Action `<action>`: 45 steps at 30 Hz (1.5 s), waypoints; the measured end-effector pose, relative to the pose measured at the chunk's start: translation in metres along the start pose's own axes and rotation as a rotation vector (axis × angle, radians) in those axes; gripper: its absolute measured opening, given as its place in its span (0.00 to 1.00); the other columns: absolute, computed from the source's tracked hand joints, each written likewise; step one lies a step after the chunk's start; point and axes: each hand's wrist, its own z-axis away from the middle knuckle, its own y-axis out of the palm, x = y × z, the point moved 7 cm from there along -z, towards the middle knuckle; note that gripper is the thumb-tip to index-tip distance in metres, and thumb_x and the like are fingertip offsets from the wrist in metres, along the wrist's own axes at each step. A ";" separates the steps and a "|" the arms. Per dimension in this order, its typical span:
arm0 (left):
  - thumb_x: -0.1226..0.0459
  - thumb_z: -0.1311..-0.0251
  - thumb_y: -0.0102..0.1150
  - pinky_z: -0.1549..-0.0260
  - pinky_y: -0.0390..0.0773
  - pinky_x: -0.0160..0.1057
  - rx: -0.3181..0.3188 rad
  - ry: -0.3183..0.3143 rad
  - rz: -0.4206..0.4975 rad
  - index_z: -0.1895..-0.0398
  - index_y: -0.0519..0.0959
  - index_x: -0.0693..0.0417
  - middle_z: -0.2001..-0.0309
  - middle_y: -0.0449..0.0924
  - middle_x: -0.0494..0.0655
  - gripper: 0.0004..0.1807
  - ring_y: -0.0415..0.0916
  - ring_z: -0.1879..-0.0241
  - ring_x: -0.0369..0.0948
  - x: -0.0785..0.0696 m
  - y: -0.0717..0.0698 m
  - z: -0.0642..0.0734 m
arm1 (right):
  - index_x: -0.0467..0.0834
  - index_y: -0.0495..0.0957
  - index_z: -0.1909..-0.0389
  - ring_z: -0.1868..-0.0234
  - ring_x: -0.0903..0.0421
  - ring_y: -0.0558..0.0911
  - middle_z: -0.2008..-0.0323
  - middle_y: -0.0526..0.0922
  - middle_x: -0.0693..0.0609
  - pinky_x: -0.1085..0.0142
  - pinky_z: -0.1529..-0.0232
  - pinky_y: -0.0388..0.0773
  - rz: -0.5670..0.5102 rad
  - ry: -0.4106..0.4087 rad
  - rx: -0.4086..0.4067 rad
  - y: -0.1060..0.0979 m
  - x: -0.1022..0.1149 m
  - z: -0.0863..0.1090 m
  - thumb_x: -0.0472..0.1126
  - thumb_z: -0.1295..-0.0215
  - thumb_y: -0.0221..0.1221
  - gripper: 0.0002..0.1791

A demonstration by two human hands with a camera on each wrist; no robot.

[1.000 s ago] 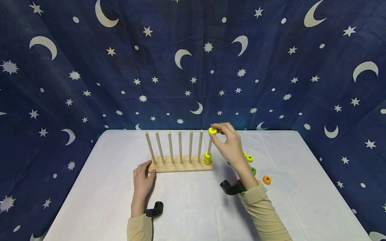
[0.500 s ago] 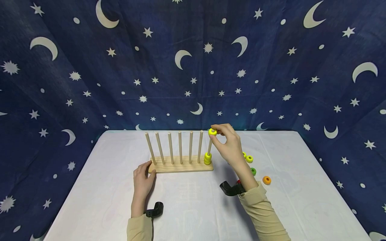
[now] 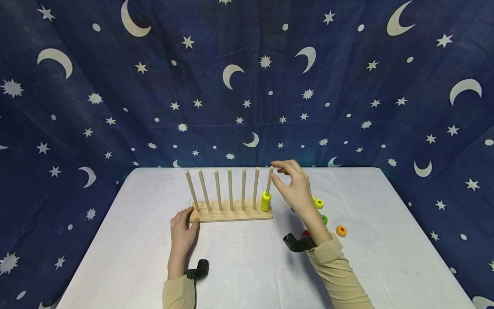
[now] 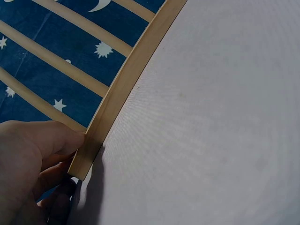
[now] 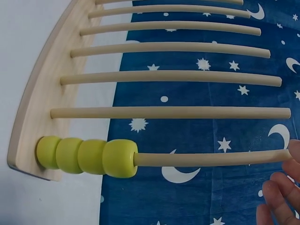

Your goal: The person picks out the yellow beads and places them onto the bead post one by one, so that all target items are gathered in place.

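Note:
A wooden peg rack [image 3: 231, 216] stands on the table with a row of upright pegs. My left hand [image 3: 184, 229] grips the left end of its base, thumb in front; the left wrist view shows the thumb on the base's edge [image 4: 93, 136]. Several yellow rings [image 3: 266, 202] are stacked at the bottom of the rightmost peg [image 3: 269, 180], touching one another in the right wrist view. Beside the top of that peg is my right hand [image 3: 293, 186], thumb and fingers parted, holding nothing. The other pegs carry no rings.
To the right, partly behind the right forearm, lie loose rings: a yellow ring [image 3: 319, 204], a green ring [image 3: 324, 219], an orange ring [image 3: 341, 231] and a partly hidden red ring [image 3: 306, 233]. A dark blue cloth [image 3: 247, 86] with moons and stars hangs behind the white table [image 3: 239, 266].
My right hand has let go of a yellow ring at the top of the rightmost peg; the ring has dropped onto the stack. The left hand has stayed on the base.

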 end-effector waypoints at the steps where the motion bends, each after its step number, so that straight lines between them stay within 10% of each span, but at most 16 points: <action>1: 0.66 0.40 0.58 0.37 0.60 0.60 0.004 -0.002 0.000 0.39 0.73 0.62 0.40 0.72 0.62 0.24 0.59 0.36 0.57 0.000 0.000 0.000 | 0.41 0.80 0.50 0.56 0.52 0.80 0.57 0.81 0.48 0.58 0.50 0.77 0.004 0.003 0.004 0.000 0.000 0.001 0.36 0.41 0.65 0.17; 45: 0.65 0.39 0.57 0.35 0.59 0.59 0.022 -0.013 0.014 0.38 0.72 0.62 0.38 0.71 0.61 0.25 0.57 0.34 0.57 0.001 0.000 0.000 | 0.45 0.78 0.47 0.52 0.49 0.79 0.53 0.82 0.48 0.49 0.52 0.78 0.287 0.128 0.223 -0.020 -0.077 0.033 0.43 0.37 0.62 0.18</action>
